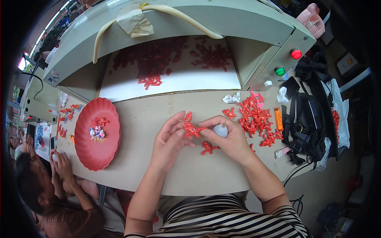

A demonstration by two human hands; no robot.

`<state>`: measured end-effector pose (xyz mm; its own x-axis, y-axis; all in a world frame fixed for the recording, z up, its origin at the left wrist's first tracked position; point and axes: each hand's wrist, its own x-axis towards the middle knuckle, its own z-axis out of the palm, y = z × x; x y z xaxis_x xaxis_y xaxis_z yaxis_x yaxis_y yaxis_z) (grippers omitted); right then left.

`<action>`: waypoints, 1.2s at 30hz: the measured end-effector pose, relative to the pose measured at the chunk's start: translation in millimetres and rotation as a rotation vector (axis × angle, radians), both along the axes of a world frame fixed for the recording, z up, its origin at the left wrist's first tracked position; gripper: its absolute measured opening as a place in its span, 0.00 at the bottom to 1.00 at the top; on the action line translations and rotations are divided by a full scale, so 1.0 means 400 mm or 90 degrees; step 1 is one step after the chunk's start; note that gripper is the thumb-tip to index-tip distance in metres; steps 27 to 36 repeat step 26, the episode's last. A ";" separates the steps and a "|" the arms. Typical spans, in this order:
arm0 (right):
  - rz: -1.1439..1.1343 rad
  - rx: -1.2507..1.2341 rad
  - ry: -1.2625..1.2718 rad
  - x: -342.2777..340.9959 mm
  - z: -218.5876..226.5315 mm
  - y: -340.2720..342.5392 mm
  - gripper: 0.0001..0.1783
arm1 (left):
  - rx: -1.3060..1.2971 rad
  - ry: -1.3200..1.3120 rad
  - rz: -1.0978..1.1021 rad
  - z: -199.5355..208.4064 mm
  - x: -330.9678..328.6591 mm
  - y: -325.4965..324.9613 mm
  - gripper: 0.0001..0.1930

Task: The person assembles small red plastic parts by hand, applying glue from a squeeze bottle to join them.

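Between both hands is a small glossy red plastic figurine (pixel 192 130), just above the table. My left hand (pixel 166 139) is closed around its left side, thumb in front and fingers behind. My right hand (pixel 234 141) pinches its right end with thumb and forefinger. A small whitish squeeze bottle (pixel 220 130) with a narrow tip is also tucked in the right hand. Below the hands another red figurine (pixel 208 148) lies on the table. To the right is a heap of similar red figurines (pixel 254 117), partly behind my right hand.
At left stands a red scalloped tray (pixel 85 146) with a few figurines. Red pieces (pixel 151 59) lie inside the grey cabinet (pixel 258 59) ahead. An orange stick-like packet (pixel 278 118) and a black bag (pixel 305 123) lie at right. A co-worker (pixel 59 198) sits at lower left.
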<state>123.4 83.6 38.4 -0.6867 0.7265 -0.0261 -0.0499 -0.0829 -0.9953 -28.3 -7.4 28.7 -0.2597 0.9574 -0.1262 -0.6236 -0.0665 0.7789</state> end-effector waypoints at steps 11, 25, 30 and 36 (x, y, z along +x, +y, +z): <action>-0.035 0.219 -0.082 -0.004 -0.019 0.003 0.11 | -0.076 0.032 -0.056 -0.032 -0.009 0.000 0.11; -0.048 0.239 -0.116 -0.005 -0.019 0.000 0.07 | -0.087 0.078 -0.020 -0.042 -0.006 0.000 0.09; -0.048 0.233 -0.125 -0.005 -0.018 0.000 0.08 | -0.092 0.081 -0.018 -0.041 -0.005 0.001 0.09; -0.048 0.233 -0.125 -0.005 -0.018 0.000 0.08 | -0.092 0.081 -0.018 -0.041 -0.005 0.001 0.09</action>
